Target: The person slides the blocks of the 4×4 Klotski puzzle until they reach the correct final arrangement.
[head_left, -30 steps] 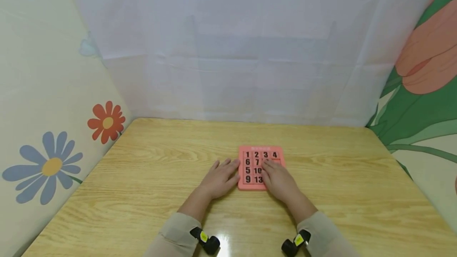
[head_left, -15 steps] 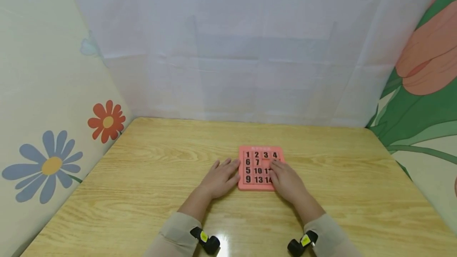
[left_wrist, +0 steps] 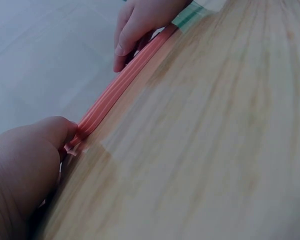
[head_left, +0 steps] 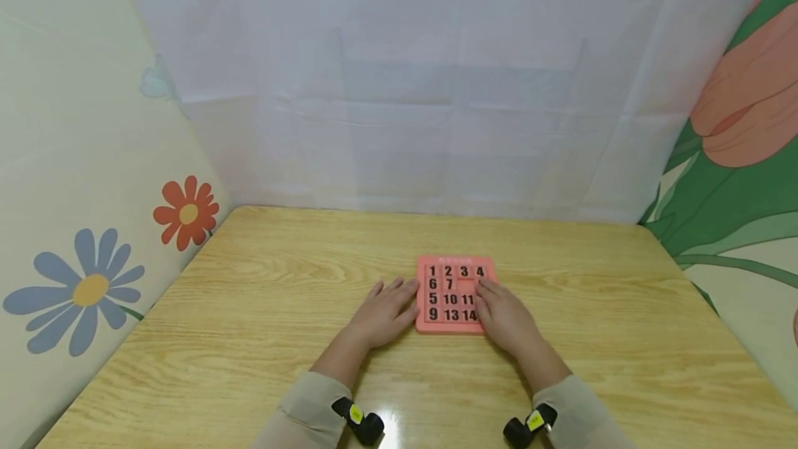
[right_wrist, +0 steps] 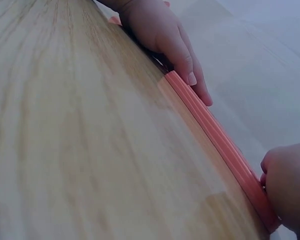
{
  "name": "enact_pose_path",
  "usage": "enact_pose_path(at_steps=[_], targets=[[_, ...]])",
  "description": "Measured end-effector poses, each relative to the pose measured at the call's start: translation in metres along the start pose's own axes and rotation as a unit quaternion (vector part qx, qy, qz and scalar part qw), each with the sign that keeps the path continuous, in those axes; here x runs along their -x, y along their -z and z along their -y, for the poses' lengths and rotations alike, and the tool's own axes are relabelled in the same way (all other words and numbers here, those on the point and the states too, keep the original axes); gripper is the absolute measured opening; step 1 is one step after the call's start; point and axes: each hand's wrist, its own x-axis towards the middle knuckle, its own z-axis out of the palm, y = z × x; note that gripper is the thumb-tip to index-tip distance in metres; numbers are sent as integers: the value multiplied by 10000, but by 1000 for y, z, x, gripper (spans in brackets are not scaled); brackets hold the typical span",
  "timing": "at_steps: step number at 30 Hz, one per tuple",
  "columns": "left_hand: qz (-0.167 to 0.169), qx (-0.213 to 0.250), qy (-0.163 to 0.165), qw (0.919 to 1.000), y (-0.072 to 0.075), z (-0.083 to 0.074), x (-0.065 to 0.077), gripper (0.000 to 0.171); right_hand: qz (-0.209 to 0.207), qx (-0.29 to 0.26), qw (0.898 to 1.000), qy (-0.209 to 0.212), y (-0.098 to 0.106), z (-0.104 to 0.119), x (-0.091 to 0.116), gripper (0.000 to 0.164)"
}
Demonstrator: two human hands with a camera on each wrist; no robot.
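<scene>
In the head view a pink sliding number puzzle [head_left: 424, 328] lies flat on the table, its tiles marked with black numbers. The top row reads 1, 2, 3, 4, and a vacant slot shows just right of the 7. My left hand [head_left: 383, 314] lies along the frame's left edge, thumb and fingertips touching it. Over the right-hand column rests my right hand [head_left: 508, 317], fingers extended, hiding the tiles there. Seen side-on in the left wrist view, the puzzle's ridged edge [left_wrist: 112, 92] runs between both hands. The right wrist view shows the left thumb at the puzzle's near corner.
The wood-grain table [head_left: 280, 262] extends around the puzzle on all sides. A white sheet [head_left: 461, 89] hangs behind it. Walls with painted flowers [head_left: 90, 291] stand left and right. Each wrist carries a small black camera [head_left: 358, 421].
My right hand has moved right across the puzzle, sliding a second-row tile that way. The vacant slot has shifted from the right column to beside the 7. My left hand has stayed put.
</scene>
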Motion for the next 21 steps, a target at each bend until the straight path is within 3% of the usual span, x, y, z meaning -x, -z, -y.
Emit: enact_pose_path(at_steps=[7,21], targets=[[26,-28,7,10000,0,1,0,56,-164,-21,9997,177,-3,8,-4,44],[15,-36,9,10000,-1,2,0,56,443,142,9957,799,-17,38,-12,46]])
